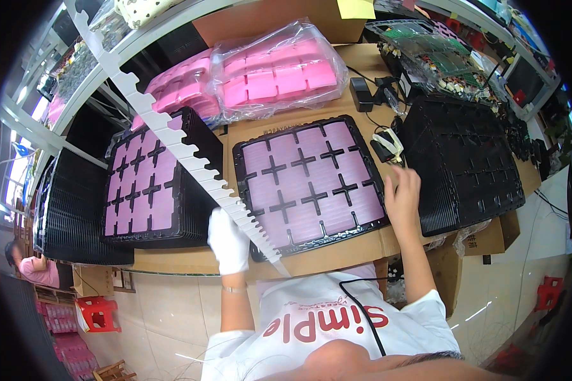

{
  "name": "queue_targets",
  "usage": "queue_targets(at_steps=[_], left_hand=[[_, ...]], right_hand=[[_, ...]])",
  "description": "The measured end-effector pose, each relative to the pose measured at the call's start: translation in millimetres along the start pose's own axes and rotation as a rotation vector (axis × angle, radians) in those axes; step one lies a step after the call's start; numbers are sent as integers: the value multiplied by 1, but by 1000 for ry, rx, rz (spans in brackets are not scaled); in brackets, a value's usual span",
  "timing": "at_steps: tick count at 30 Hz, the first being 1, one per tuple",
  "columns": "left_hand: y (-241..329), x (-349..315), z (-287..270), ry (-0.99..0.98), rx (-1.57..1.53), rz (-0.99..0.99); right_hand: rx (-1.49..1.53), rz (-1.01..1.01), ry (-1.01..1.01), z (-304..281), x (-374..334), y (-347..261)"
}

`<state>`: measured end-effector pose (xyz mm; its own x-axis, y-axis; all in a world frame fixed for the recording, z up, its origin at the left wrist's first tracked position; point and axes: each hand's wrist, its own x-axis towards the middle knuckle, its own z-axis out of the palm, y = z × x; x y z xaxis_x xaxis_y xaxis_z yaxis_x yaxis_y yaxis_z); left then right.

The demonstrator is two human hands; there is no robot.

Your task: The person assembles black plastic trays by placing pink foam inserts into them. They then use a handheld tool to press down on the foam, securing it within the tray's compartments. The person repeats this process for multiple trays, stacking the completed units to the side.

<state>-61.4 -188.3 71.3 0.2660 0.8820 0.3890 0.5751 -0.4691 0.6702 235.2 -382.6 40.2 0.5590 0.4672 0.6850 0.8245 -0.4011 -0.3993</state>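
A cardboard-topped workbench [337,251] filled the middle of the frame. At right of centre stood a tall stack of empty black trays [467,162]; at far left a second black stack [70,209]; between them, left of centre, a stack topped by a tray of pink inserts [143,181]. At centre lay a single black tray [311,181] lined with pink squares divided by black crosses. Above it, at upper centre, sat clear bags of pink foam pieces [276,73], and at upper right a tray of green circuit boards [435,54].

A long white notched strip [171,136] ran diagonally from the upper left of the frame down to the lower centre, crossing the front left corner of the central tray. The left hand [229,241], in a white glove, was closed around the strip near its lower end. The right hand [403,197], bare, rested at the right edge of the central tray with fingers loosely spread, gripping nothing that could be seen.

The strip appeared thin, light and flexible plastic; held only near one end it would likely sag or whip, so a second hold nearer the middle, on the flat between notches, would steady it. The thin moulded trays looked light, likely to flex, and best lifted by opposite rims.
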Motion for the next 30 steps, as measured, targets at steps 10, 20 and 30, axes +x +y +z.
queue_targets(at_steps=[10, 20, 30], left_hand=[[-23, 79, 77, -284, 700, 457], [-32, 94, 83, -185, 660, 504], [-27, -38, -37, -529, 247, 790]], right_hand=[[-229, -367, -532, 137, 71, 19], [-171, -322, -341, 128, 73, 16], [180, -404, -660, -43, -41, 26]])
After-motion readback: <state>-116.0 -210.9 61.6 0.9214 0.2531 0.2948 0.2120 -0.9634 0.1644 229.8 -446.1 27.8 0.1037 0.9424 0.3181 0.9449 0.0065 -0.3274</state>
